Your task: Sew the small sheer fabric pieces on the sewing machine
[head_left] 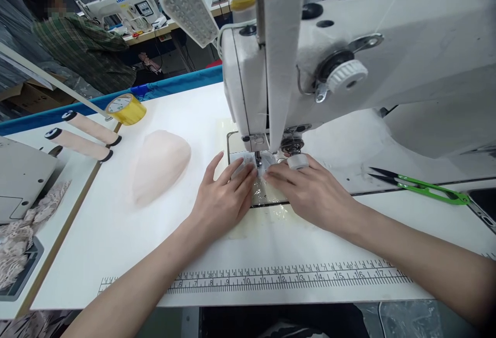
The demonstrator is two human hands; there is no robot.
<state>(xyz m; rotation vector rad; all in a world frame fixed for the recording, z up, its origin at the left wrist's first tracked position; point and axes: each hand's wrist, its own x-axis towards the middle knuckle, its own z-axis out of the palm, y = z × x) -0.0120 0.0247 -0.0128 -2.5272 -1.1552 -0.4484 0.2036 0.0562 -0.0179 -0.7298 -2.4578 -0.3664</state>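
My left hand [225, 196] lies palm down beside the sewing machine's presser foot [258, 159], fingers apart, their tips on a small pale, sheer piece [243, 158]. From the other side my right hand [315, 193] reaches in with its fingers close together at the foot. Whatever its fingertips pinch or press is hidden. Both hands rest on or just over the needle plate [267, 193]. Above them stands the white head of the sewing machine [246, 90]. A beige, rounded sheer fabric piece [160, 165] lies flat on the table, left of my left hand.
Green-handled thread snips [430, 188] lie at the right. A yellow tape roll [126, 109] and two thread spools [79, 144] sit at the left. Lace fabric [23, 240] is piled beyond the table's left edge. A ruler strip [271, 277] runs along the front. A person [85, 48] sits behind.
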